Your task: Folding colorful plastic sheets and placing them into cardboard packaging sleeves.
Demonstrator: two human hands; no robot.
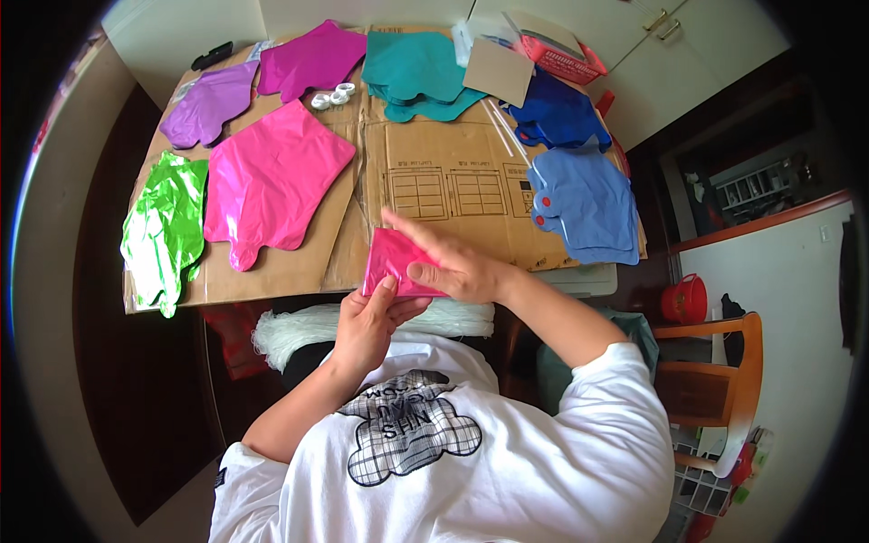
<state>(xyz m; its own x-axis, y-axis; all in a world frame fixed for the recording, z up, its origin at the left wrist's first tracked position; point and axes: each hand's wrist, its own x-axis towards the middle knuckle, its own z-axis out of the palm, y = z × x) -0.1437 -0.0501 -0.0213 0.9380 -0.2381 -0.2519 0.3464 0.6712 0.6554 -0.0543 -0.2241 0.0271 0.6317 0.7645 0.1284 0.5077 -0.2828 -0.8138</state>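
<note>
A folded pink foil balloon [395,255] is held up just off the near edge of the table, in front of my chest. My left hand [367,326] grips its lower edge, with the thumb on the front and the fingers beneath. Against its right side lies my right hand [462,271], fingers stretched out toward the upper left and thumb resting on the foil. Beyond them on the left, larger flat pink balloons [276,176] lie beside shiny green ones [166,226].
Cardboard [444,149] covers the table. Around it lie purple [210,104], magenta [312,59], teal [416,68], dark blue [561,109] and light blue balloons [593,204], white rolls [333,96], white straws [503,127] and a red basket [566,61]. White strands [299,330] hang over my lap; a wooden chair [724,389] stands right.
</note>
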